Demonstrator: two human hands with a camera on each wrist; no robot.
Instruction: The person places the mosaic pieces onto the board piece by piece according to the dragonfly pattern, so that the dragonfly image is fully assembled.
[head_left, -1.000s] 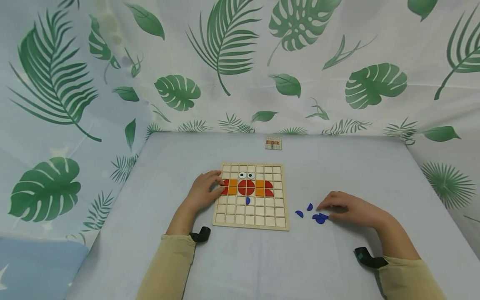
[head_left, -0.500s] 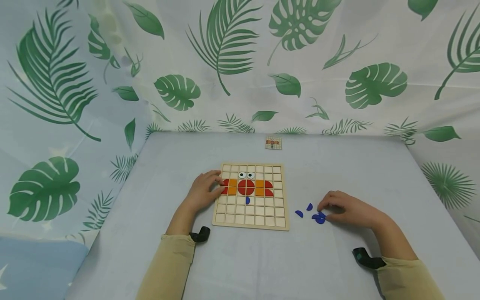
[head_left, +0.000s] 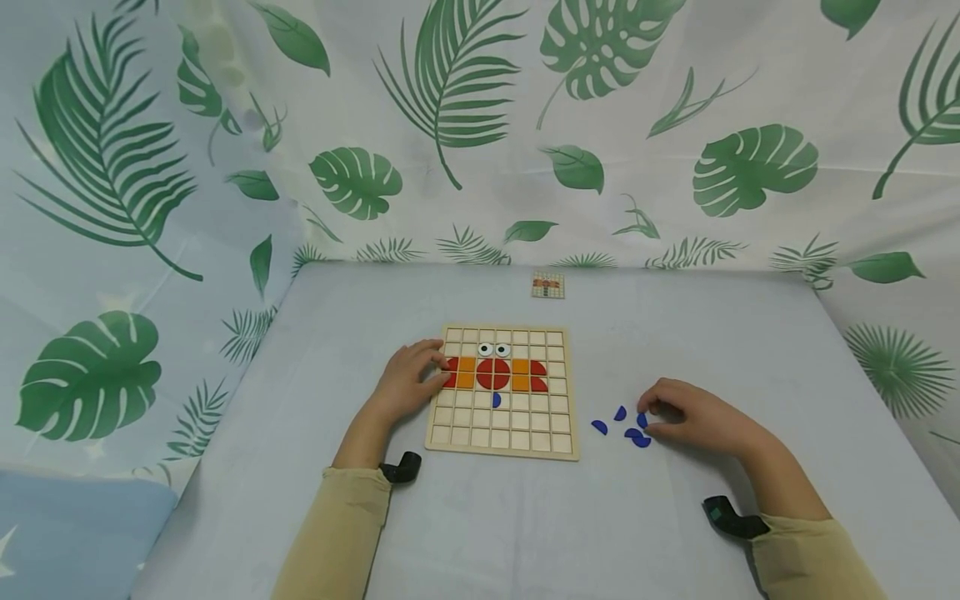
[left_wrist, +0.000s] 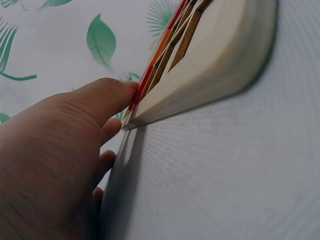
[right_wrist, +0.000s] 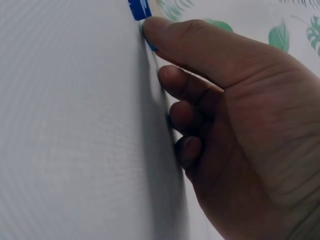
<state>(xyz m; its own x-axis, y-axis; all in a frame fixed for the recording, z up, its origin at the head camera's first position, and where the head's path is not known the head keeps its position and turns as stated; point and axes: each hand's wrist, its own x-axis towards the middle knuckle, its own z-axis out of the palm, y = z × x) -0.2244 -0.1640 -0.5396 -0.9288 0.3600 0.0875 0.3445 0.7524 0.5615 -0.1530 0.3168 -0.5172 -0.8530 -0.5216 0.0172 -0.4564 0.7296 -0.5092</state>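
A square wooden grid board lies on the table with red and orange tiles and two eye discs set in it. One blue half-round tile sits below the red circle. My left hand rests at the board's left edge, its thumb touching a red tile in the left wrist view. To the right of the board, my right hand pinches a blue half-round tile between thumb and forefinger, its other fingers curled in.
Several loose blue half-round tiles lie between the board and my right hand, two of them overlapping. Behind the board is a small pattern card. Leaf-printed cloth hangs along the table's back and sides.
My right hand has shifted slightly left and away from me, drawing one blue tile off the cluster and turning it upright. The left hand stays at the board.
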